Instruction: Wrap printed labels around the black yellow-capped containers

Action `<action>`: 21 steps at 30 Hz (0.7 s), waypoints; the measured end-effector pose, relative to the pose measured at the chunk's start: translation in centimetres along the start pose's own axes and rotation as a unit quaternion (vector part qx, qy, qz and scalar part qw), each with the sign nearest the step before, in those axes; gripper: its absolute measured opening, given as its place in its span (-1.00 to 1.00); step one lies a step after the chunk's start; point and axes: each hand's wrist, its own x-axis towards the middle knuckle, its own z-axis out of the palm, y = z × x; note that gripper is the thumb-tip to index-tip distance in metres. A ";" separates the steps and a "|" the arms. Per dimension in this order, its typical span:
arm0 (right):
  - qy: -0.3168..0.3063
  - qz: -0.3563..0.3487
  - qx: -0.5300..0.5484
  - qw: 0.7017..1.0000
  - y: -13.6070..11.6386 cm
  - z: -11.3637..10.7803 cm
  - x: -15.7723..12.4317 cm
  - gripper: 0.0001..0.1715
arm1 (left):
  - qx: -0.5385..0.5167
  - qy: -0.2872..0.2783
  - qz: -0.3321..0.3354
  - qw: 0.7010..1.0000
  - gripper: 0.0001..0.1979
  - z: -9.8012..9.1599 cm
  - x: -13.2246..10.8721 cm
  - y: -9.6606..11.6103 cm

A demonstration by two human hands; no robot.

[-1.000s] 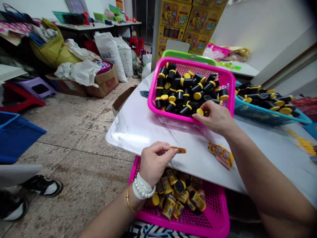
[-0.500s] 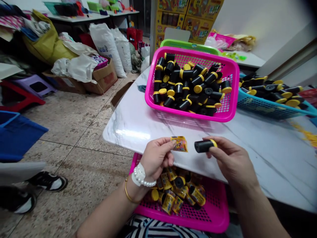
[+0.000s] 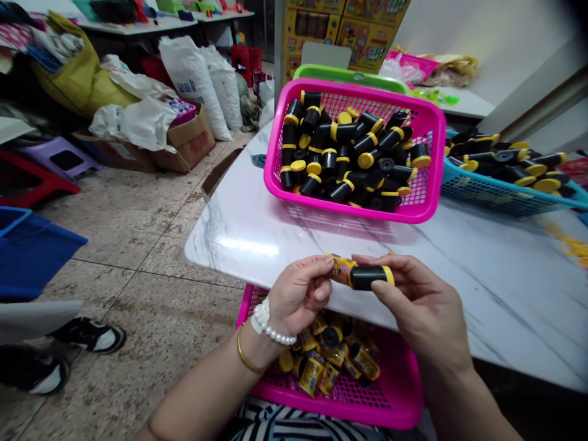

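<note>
My left hand [image 3: 298,294] pinches a small yellow printed sleeve [image 3: 342,269] and holds it against the open end of a black tube with a yellow cap [image 3: 371,277]. My right hand [image 3: 413,300] grips that tube, held level over the near edge of the white marble table [image 3: 257,226]. Below my hands, on my lap, a pink basket [image 3: 390,404] holds several tubes that wear yellow sleeves. A second pink basket [image 3: 432,159] on the table is full of bare black tubes with yellow caps.
A blue basket [image 3: 487,193] of the same tubes stands at the right, a green basket [image 3: 349,75] behind the pink one. Bags, cardboard boxes and stools [image 3: 62,160] crowd the floor at left. Someone's shoe [image 3: 92,337] shows at lower left.
My right hand took a black tube out of the table basket and brought it down to my left hand. The sleeve and the tube, apart half a second ago, now meet.
</note>
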 end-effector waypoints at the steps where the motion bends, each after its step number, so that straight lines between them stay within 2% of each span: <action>1: 0.003 -0.006 -0.003 1.000 -0.1 0.2 -0.2 -0.79 | -0.001 -0.003 0.000 1.000 -0.87 0.0 0.0 0.0; 6: 0.020 -0.047 -0.065 0.997 0.5 0.6 -0.7 -0.75 | 0.034 -0.009 0.011 0.999 -0.84 -0.2 0.1 -0.2; 9: 0.020 -0.077 -0.074 0.994 1.0 0.6 -0.8 -0.69 | 0.069 0.010 0.029 0.997 -0.78 -0.3 -0.2 -0.5; 14: 0.107 -0.144 -0.042 0.983 1.7 0.5 -0.9 -0.60 | 0.177 0.079 0.141 0.971 -0.68 -0.4 -1.4 -0.6; 16: 0.093 -0.147 -0.029 0.984 1.9 0.4 -1.1 -0.57 | 0.215 0.052 0.168 0.961 -0.51 -0.5 -1.6 -0.2; 18: 0.058 -0.151 -0.041 0.986 2.0 0.3 -1.3 -0.55 | 0.243 -0.014 0.142 0.960 -0.38 -0.6 -1.6 0.4; 21: 0.002 -0.169 -0.101 0.981 1.9 -0.2 -1.4 -0.46 | 0.271 -0.071 0.069 0.958 -0.57 -1.0 -1.3 1.0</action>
